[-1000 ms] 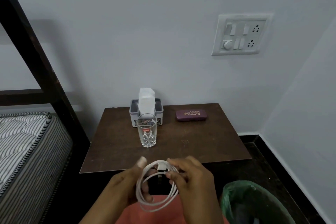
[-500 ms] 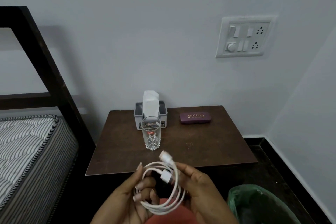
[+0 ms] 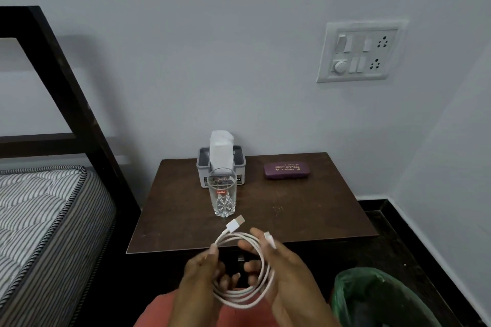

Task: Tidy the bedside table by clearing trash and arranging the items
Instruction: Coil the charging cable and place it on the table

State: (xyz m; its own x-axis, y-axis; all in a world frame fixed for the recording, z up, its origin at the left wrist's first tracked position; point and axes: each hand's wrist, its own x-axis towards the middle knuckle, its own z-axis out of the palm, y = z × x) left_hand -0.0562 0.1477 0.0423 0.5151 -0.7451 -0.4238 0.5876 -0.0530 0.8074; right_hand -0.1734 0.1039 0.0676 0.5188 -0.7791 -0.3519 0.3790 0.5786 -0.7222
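Note:
A coiled white charging cable (image 3: 245, 297) hangs in front of the dark wooden bedside table (image 3: 305, 218), its USB plug (image 3: 235, 223) sticking up. My left hand (image 3: 198, 281) pinches the coil's left side. My right hand (image 3: 287, 268) cups the right side with the coil across its palm. On the table stand a clear drinking glass (image 3: 221, 195), a grey tissue holder (image 3: 202, 175) with white tissue behind it, and a purple spectacle case (image 3: 287, 170) at the back right.
A green-lined waste bin (image 3: 377, 300) sits on the floor at the lower right. A striped mattress (image 3: 39, 215) and dark bed frame (image 3: 79, 114) lie to the left. A switch panel (image 3: 358, 52) is on the wall.
The coil has been turned so its USB plug points up and toward the glass. My right fingers have spread out from the coil, and the view has shifted slightly.

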